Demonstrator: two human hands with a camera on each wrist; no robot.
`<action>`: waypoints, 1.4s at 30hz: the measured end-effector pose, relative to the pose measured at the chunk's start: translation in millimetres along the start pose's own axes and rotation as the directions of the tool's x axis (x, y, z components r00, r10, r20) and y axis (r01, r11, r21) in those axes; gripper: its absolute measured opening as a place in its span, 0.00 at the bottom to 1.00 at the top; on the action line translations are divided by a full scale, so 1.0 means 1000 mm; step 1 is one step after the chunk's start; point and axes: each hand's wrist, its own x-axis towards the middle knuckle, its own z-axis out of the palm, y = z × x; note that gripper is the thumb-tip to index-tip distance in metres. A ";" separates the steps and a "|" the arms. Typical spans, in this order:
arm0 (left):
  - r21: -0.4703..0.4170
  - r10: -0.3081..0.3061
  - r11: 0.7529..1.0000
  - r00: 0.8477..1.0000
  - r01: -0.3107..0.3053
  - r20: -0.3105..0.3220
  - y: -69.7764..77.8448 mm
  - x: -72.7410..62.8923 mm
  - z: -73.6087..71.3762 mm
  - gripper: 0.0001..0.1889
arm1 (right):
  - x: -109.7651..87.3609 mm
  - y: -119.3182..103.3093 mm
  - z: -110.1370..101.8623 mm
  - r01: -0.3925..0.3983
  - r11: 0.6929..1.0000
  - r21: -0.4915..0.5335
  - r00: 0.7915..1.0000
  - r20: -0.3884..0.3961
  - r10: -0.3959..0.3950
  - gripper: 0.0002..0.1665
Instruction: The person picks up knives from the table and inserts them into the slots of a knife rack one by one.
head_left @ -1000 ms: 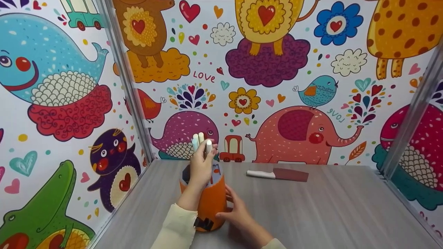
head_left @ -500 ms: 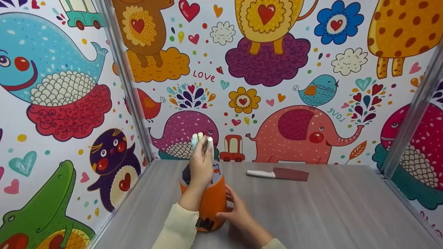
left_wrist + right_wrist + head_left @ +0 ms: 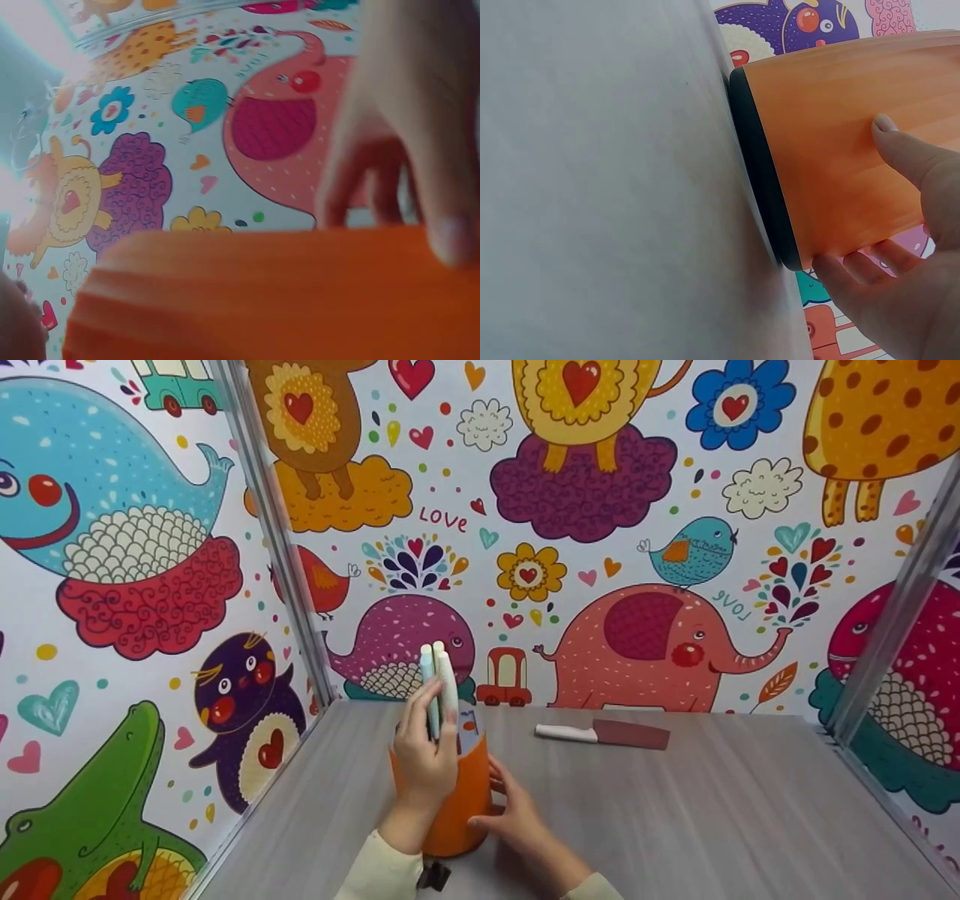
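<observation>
In the head view my left hand (image 3: 426,746) is at the top of a tall orange holder (image 3: 469,787). Its fingers and thumb curve round several slim pastel handles (image 3: 448,682), light blue, pale green and whitish, which stand upright there. Their lower ends are hidden. My right hand (image 3: 517,817) holds the holder low on its right side. The right wrist view has that thumb (image 3: 904,150) against the orange wall (image 3: 832,135), with the fingers round the other side, near the dark base (image 3: 761,169). In the left wrist view the orange wall (image 3: 285,300) fills the foreground.
A cleaver (image 3: 602,733) with a white handle and a brownish-red blade lies on the grey table (image 3: 697,810), right of the holder. Walls with cartoon animals (image 3: 637,652) enclose the back and sides. A black buckle (image 3: 435,876) is by the left cuff.
My left hand has slid down and slightly left along the handles, so more of their length shows. The whitish handle has come closer to the others. My right hand stays on the holder.
</observation>
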 end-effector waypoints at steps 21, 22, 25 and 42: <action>-0.035 -0.394 0.909 0.883 0.416 0.255 -0.095 -0.066 -0.038 0.64 | 0.003 -0.001 -0.004 -0.063 0.998 0.003 0.998 -0.016 0.063 0.61; -0.041 -0.409 0.900 0.874 0.433 0.263 -0.095 -0.067 -0.038 0.64 | 0.003 -0.001 -0.004 -0.064 0.998 0.003 0.998 -0.016 0.064 0.60; -0.043 -0.450 0.876 0.847 0.480 0.284 -0.095 -0.066 -0.038 0.63 | 0.002 -0.003 -0.005 -0.072 0.997 0.014 0.997 -0.014 0.072 0.58; 0.001 -0.496 0.859 0.832 0.512 0.250 -0.094 -0.065 -0.035 0.63 | 0.011 0.033 -0.062 0.005 0.995 0.099 0.998 0.060 -0.011 0.41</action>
